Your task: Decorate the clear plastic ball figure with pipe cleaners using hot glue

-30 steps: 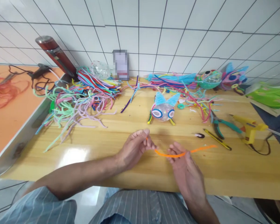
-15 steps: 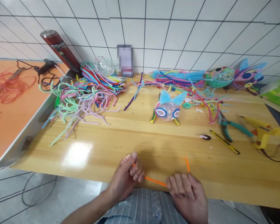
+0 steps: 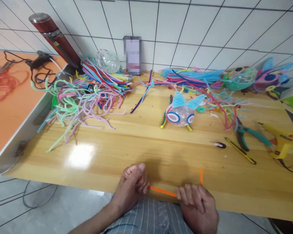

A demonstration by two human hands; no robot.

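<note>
At the bottom centre, the left hand (image 3: pixel 133 180) and right hand (image 3: pixel 197 200) both grip an orange strip (image 3: pixel 163 191), its middle spanning between them; pliers (image 3: pixel 258 135) lie at right.

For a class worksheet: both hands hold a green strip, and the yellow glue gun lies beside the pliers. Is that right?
Not quite: the strip in the left hand and right hand is orange, not green, as the head view shows; the yellow glue gun lies beside the pliers.
</note>
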